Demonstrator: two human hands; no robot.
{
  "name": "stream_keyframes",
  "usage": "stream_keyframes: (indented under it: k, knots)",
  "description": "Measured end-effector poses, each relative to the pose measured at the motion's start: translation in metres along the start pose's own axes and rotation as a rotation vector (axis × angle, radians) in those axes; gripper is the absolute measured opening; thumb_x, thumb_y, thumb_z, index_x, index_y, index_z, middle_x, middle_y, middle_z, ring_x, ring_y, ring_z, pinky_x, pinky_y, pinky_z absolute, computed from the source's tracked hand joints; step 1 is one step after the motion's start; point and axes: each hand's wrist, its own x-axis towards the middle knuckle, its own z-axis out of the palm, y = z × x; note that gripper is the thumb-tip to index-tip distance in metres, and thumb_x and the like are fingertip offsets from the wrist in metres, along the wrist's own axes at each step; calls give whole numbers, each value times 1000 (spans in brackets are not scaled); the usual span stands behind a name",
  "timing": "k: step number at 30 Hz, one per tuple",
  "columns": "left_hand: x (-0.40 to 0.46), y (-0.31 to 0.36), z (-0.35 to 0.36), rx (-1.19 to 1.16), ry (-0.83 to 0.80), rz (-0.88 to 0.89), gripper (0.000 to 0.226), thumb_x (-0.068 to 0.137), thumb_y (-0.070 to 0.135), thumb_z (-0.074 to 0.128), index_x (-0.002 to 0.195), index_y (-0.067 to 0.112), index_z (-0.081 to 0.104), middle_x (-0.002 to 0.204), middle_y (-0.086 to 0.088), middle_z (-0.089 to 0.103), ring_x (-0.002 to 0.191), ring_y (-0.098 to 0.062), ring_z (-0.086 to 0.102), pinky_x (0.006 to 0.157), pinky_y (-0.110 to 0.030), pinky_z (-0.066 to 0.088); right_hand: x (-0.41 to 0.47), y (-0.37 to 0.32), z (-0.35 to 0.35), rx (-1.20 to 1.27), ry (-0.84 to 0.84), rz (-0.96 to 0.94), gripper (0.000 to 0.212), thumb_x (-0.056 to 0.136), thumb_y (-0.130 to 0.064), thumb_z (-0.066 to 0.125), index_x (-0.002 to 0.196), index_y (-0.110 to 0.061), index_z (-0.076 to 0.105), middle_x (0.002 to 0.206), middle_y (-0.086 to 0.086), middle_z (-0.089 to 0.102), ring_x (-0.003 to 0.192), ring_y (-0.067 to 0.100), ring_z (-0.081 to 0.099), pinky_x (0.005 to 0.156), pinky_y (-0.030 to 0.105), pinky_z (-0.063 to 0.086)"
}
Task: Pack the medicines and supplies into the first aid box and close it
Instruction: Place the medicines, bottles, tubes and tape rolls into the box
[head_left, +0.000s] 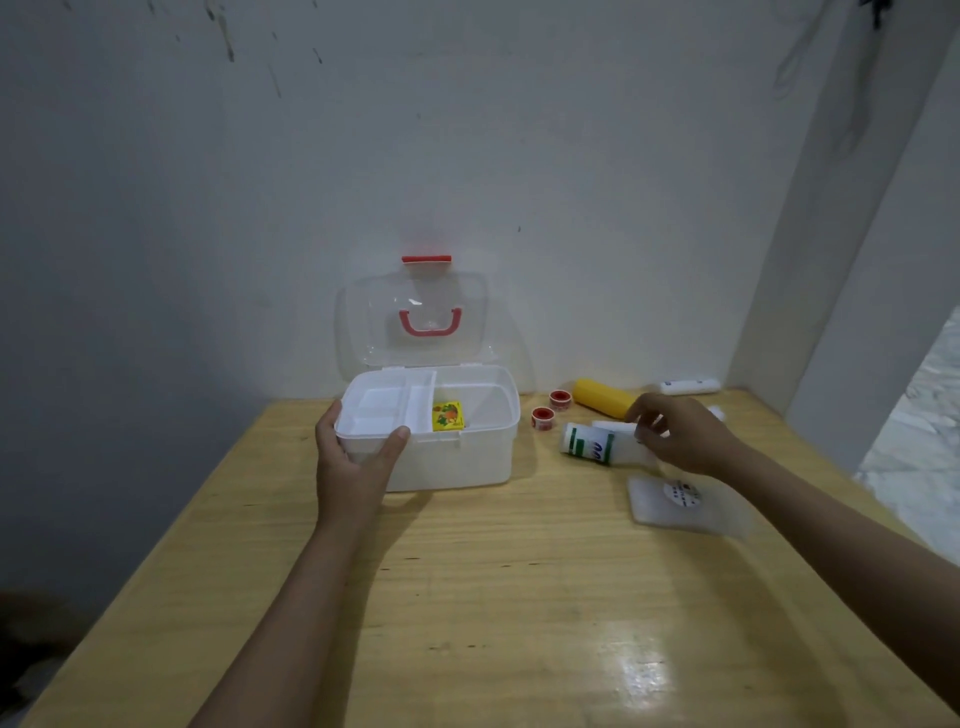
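Nearest, low right of centre, a flat clear packet (680, 506) lies unpacked on the counter (467, 597). The left hand (353, 462) clamps the front left corner of the first aid box (447, 462), thumb over the rim, likely to steady it. The right hand (680, 434) hovers with a half-open grip over a lying white bottle (597, 444); contact is unclear. Behind, the box at centre frame is white, lid (415, 317) upright, with a yellow carton (448, 414) inside. Red tape rolls (550, 408) and a yellow roll (602, 397) wait farther back.

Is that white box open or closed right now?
Open: the first aid box has its clear lid standing upright, showing its inside.
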Motion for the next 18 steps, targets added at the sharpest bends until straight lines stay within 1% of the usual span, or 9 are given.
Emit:
stream_keyframes:
  k: [2,3,4,6,9,11,14,16,18]
  knots:
    - [0,0,0,-3,1,-3,80,74,28,78,139,24,32,130,7,45,116,-14,48,86,-26,44,-1,0,-2,-12,-46,-16,19,81,-15,68,96,-25,63,94,-5,63,85,16,63,66,20,47]
    - [0,0,0,-5,0,-5,80,74,28,78,139,24,32,131,6,45,116,-14,48,87,-26,44,-2,0,-1,-44,-89,-20,21,80,-17,69,100,-23,64,97,-5,62,86,14,61,68,19,46]
    - [-1,0,0,-7,-3,-8,80,73,29,78,139,25,32,132,6,45,116,-15,48,88,-27,45,-3,0,2,-65,-120,-16,24,80,-19,70,103,-22,64,101,-5,62,87,13,59,72,21,48]
    - [-1,1,-1,-11,-10,-13,81,73,30,78,139,26,32,132,6,45,116,-14,48,89,-28,45,-6,1,8,-47,-128,22,26,80,-20,69,106,-23,64,106,-1,65,90,14,59,81,29,51]
    - [-1,1,-2,-9,-12,-20,81,73,30,78,139,26,31,132,5,45,115,-14,48,89,-28,45,-11,1,11,-14,-149,59,33,79,-22,71,109,-27,59,104,3,64,92,18,62,84,35,53]
    - [-1,2,-2,-5,-11,-19,81,73,30,78,139,25,31,130,7,45,114,-13,47,89,-27,44,-13,2,12,-8,-165,84,37,78,-21,72,111,-29,57,104,5,63,92,21,62,84,36,52]
    - [-2,3,-2,-9,-15,-17,81,73,31,78,139,26,31,127,9,44,113,-13,47,88,-26,43,-14,-1,15,21,-78,82,33,80,-17,70,110,-26,60,101,5,63,88,20,60,79,31,50]
    - [-2,3,-2,-11,-15,-17,81,73,30,78,139,26,31,127,9,44,113,-13,47,85,-25,43,-13,-6,15,62,24,62,25,81,-16,68,105,-21,64,96,4,65,81,17,59,71,26,45]
    - [-2,2,-2,-12,-14,-18,81,72,30,78,139,26,31,128,8,44,114,-14,47,86,-26,44,-13,-14,12,109,102,42,19,81,-15,68,99,-14,67,88,1,65,78,17,58,66,24,44]
